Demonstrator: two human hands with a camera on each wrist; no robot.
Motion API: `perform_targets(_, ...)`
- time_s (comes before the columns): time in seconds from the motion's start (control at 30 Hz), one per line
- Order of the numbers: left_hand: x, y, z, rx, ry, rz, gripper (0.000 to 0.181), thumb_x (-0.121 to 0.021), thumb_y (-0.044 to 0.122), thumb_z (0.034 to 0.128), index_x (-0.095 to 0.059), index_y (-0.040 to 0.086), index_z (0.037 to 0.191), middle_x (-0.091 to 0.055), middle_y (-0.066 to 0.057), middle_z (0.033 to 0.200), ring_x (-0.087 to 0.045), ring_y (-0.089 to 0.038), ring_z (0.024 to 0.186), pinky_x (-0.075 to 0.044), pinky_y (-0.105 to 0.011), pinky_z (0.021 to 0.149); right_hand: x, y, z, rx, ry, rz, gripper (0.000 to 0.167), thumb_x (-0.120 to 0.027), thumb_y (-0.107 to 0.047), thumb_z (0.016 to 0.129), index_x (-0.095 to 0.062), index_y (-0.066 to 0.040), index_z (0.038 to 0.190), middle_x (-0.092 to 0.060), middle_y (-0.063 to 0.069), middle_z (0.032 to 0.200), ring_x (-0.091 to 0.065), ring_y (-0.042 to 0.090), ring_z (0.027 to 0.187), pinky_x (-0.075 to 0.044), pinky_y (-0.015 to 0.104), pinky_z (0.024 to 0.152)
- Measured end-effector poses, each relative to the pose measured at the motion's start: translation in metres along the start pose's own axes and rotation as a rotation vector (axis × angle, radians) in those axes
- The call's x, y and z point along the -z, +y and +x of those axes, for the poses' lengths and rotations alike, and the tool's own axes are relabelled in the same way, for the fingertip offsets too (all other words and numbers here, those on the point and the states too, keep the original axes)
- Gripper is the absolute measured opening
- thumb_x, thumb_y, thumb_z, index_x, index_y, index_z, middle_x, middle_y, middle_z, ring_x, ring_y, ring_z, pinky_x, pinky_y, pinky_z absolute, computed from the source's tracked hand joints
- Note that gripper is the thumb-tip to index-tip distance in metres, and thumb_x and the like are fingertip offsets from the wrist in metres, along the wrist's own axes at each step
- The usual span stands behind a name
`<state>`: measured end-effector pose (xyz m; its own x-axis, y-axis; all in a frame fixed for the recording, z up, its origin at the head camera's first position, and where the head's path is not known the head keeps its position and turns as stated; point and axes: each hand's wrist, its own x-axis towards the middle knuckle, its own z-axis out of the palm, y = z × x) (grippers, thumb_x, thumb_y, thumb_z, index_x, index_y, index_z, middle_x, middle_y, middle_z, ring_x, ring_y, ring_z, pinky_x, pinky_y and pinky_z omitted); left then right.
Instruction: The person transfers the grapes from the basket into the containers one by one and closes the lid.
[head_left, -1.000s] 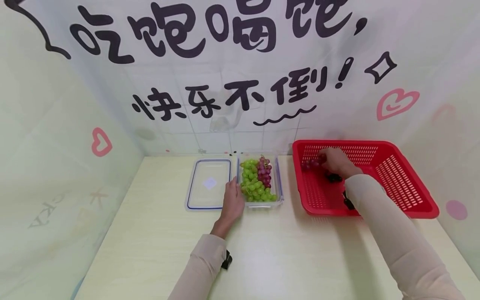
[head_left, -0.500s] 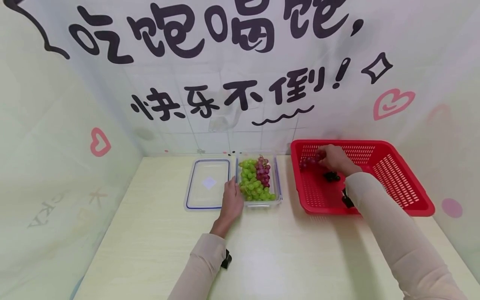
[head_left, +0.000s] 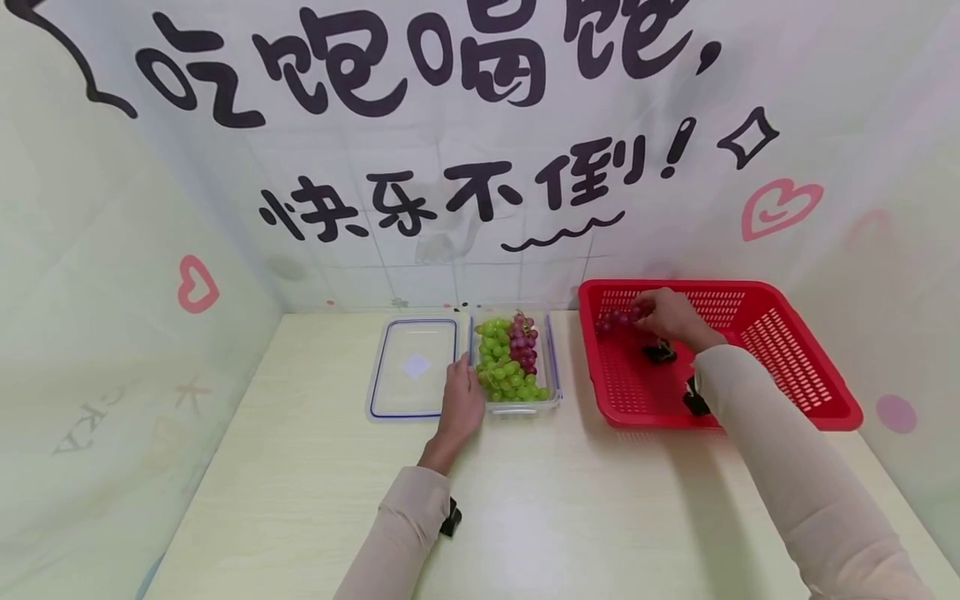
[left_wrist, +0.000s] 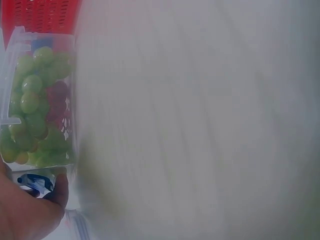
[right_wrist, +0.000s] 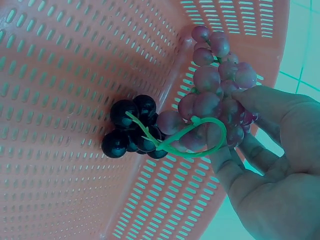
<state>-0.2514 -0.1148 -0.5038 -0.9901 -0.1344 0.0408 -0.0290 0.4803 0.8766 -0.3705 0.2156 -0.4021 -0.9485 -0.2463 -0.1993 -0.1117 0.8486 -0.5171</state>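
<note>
My left hand (head_left: 463,402) rests along the left side of a clear plastic container (head_left: 555,367). In the left wrist view, its thumb (left_wrist: 61,190) lies by the container's side near a blue-edged latch (left_wrist: 37,182). Green grapes (head_left: 495,350) and a bunch of red grapes (head_left: 523,342) fill much of the container. Inside a red basket (head_left: 626,392), my right hand (head_left: 669,317) grips another bunch of red grapes (right_wrist: 206,104), thumb on one side and fingers on the other. Beside that bunch lies a small bunch of black grapes (right_wrist: 118,113) with a curled green stem.
A clear lid (head_left: 415,343) with a blue seal lies flat, left of the container. The perforated basket stands at the right, its rim raised above the light wooden table (head_left: 555,517). A printed curtain (head_left: 360,267) hangs behind the table.
The head view has shifted slightly, so the scene drifts left. The right hand keeps hold of the red grapes in the basket; the left hand stays by the container.
</note>
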Motion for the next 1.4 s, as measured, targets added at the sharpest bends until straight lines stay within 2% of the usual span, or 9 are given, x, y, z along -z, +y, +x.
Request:
perform_targets(0.53, 0.0003, -0.0032, 0.001, 0.016, -0.001, -0.009, 0.049, -0.026, 0.017, 0.1093, -0.026, -0.006, 0.153, -0.035, -0.029, 0.147, -0.036, -0.042, 0.14, -0.029, -0.052, 0.118, 0.0039, -0.0007, -0.0015, -0.002, 0.002, 0.044, 0.037, -0.062, -0.007, 0.095, -0.059, 0.003, 0.13, -0.061, 0.03, 0.123, -0.064, 0.035, 0.092, -0.06, 0.041, 0.074)
perform_targets(0.9, -0.0002, 0.0005, -0.0004, 0.009, 0.0, 0.001, 0.048, -0.027, 0.015, 0.109, -0.028, -0.007, 0.152, -0.037, -0.029, 0.145, -0.038, -0.043, 0.138, -0.031, -0.053, 0.116, 0.0039, 0.0018, -0.0023, -0.05, 0.003, 0.067, 0.04, -0.063, -0.012, 0.095, -0.057, 0.002, 0.132, -0.059, 0.029, 0.123, -0.062, 0.036, 0.095, -0.06, 0.044, 0.079)
perform_targets(1.1, -0.0011, 0.0001, 0.0, 0.004, 0.001, 0.0, 0.049, -0.027, 0.016, 0.1091, -0.028, -0.007, 0.152, -0.037, -0.03, 0.145, -0.039, -0.044, 0.137, -0.031, -0.054, 0.116, 0.0021, 0.0058, -0.0002, -0.073, 0.009, 0.088, 0.038, -0.061, -0.013, 0.096, -0.056, 0.002, 0.13, -0.058, 0.029, 0.124, -0.063, 0.036, 0.094, -0.061, 0.04, 0.076)
perform_targets(1.4, -0.0017, -0.0014, 0.0003, 0.006, 0.006, 0.0, 0.049, -0.026, 0.016, 0.109, -0.027, -0.007, 0.152, -0.037, -0.029, 0.145, -0.038, -0.044, 0.137, -0.03, -0.054, 0.117, 0.005, 0.0061, -0.0033, -0.042, 0.022, 0.087, 0.04, -0.059, -0.015, 0.097, -0.055, 0.004, 0.132, -0.056, 0.031, 0.127, -0.063, 0.037, 0.098, -0.059, 0.04, 0.075)
